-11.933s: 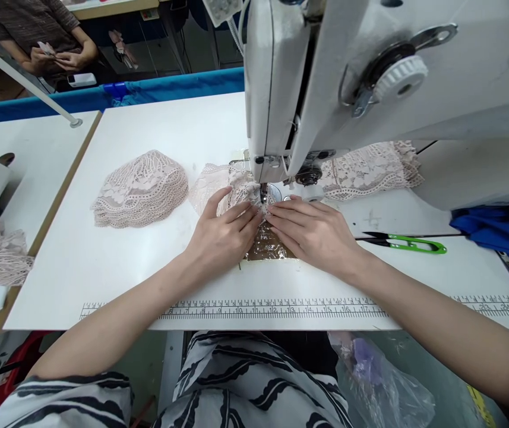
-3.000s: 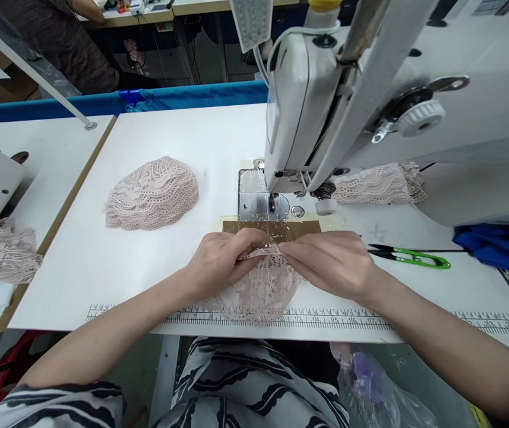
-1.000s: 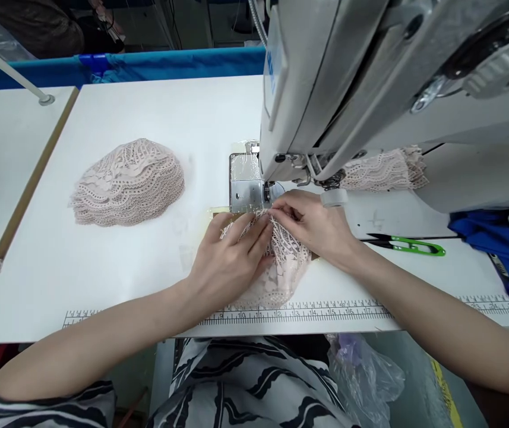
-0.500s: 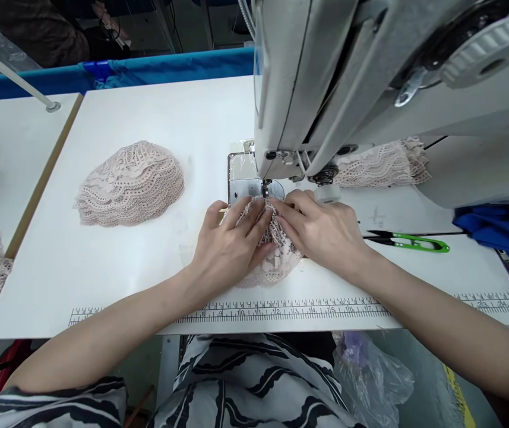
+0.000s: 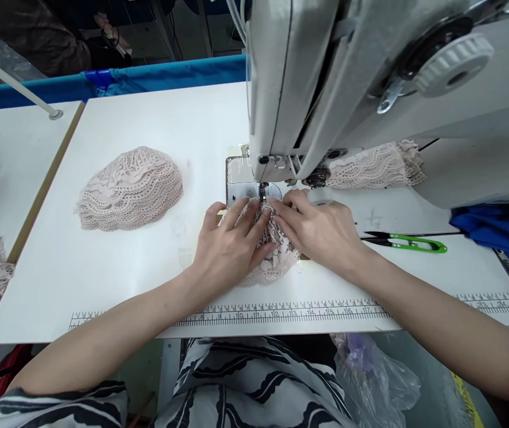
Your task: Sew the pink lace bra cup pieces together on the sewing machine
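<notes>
Under the presser foot (image 5: 262, 191) of a sewing machine lies a gathered piece of pale pink lace (image 5: 269, 267). My left hand (image 5: 231, 241) is over its left side, fingers bent onto it and thumb drawn in, holding the folds. From the right, my right hand (image 5: 321, 229) grips the lace with thumb and fingertips close to the foot. Both hands' fingertips nearly meet just in front of the foot. My fingers cover much of the lace, and the needle's tip cannot be made out.
The sewing machine (image 5: 299, 83) looms over the right half. A lace stack (image 5: 132, 187) sits on the left; more lace (image 5: 374, 169) lies behind the machine head. Green thread snips (image 5: 410, 242) and blue cloth (image 5: 495, 238) are at right. A ruler strip (image 5: 299, 312) runs along the front edge.
The view has shifted slightly, so the machine appears a little further left. Both hands keep nearly the same hold on the lace at the presser foot.
</notes>
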### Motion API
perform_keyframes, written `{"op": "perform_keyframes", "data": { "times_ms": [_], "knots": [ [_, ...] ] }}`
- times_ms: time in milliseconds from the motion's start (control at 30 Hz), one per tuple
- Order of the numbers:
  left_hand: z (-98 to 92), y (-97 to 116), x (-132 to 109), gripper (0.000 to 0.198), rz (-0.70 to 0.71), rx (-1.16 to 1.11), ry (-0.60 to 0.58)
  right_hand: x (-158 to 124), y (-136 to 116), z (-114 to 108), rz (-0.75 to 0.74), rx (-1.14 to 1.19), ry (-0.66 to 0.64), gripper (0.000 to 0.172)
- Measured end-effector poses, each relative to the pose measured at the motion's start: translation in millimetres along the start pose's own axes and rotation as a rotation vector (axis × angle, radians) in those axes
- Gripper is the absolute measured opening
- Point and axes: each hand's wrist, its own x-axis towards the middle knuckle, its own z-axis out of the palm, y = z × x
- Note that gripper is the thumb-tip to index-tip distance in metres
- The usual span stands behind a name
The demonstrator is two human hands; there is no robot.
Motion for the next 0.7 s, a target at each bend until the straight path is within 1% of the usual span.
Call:
{"op": "perform_keyframes", "data": {
  "times_ms": [133, 267, 367, 467, 600, 700],
  "knots": [
    [-2.3, 1.2, -0.8, 0.042, 0.014, 0.020, 0.002, 0.2, 3.7, 1.0, 0.007, 0.071, 0.062, 0.034],
    [-3.0, 1.0, -0.8, 0.041, 0.015, 0.017, 0.000, 3.7, 7.0, 3.5, 0.073, 0.127, 0.109, 0.029],
    [-3.6, 1.2, -1.3, 0.039, 0.025, -0.015, -0.007, 5.0, 9.1, 6.4, 0.116, 0.186, 0.102, 0.027],
    [-5.0, 2.6, -3.7, 0.039, 0.058, -0.043, 0.010, 3.4, 10.0, 7.7, 0.121, 0.286, 0.097, 0.026],
    [-6.9, 4.0, -7.0, 0.040, 0.074, -0.047, 0.020, 2.1, 8.5, 5.8, 0.120, 0.434, 0.109, 0.021],
    [-7.3, 3.7, -7.6, 0.039, 0.079, -0.053, 0.012, 4.4, 5.9, 4.7, 0.154, 0.477, 0.103, 0.019]
  ]
}}
